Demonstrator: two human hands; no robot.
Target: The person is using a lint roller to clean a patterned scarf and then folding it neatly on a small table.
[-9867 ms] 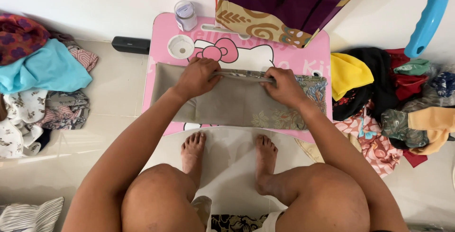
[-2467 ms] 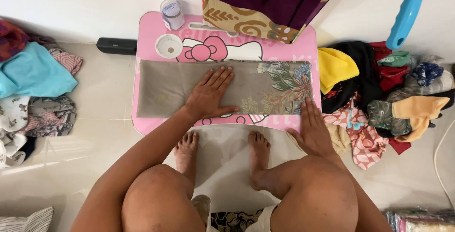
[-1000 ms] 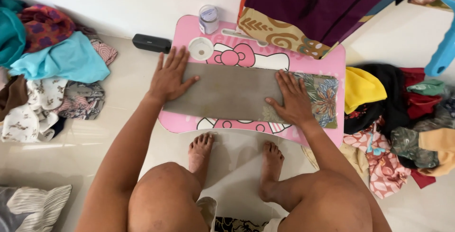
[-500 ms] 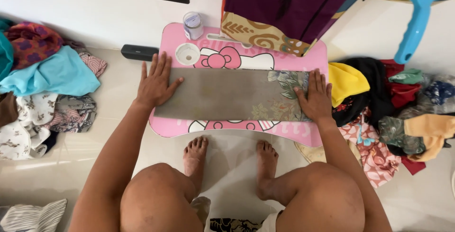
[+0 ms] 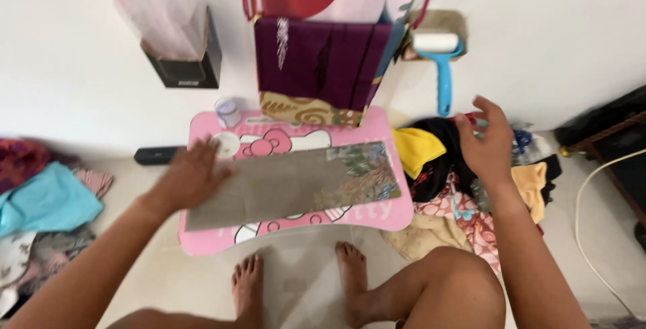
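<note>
A: Where is the cloth just now?

B: The folded grey-brown cloth with a leafy printed end [image 5: 296,182] lies flat along the low pink cartoon-printed bench [image 5: 289,231], a long strip running left to right. Its printed end sits toward the right edge of the bench.

A: And the hands?

B: The left hand [image 5: 192,175] rests palm down on the left end of the cloth, fingers spread, pressing and not gripping. The right hand [image 5: 486,142] is off the cloth, lifted over the heap of mixed coloured clothes [image 5: 464,181] beside the bench, fingers loosely curled and holding nothing.

A: How would you handle this stage well?

B: I'd judge the flat palm is the thing to keep: it pins the fold so the strip does not slide on the smooth bench. Weight should stay even across the hand, or the layers could creep apart at that end. The far edge looks slightly skewed against the bench, so squaring it would likely give a neater result.

A: Anything close enough to get in the way?

B: A small clear plastic cup [image 5: 227,111] and a round white lid [image 5: 225,144] sit at the back left of the bench, the lid just beside the left fingertips. A dark purple fabric bag [image 5: 316,66] stands behind the bench against the wall.
</note>
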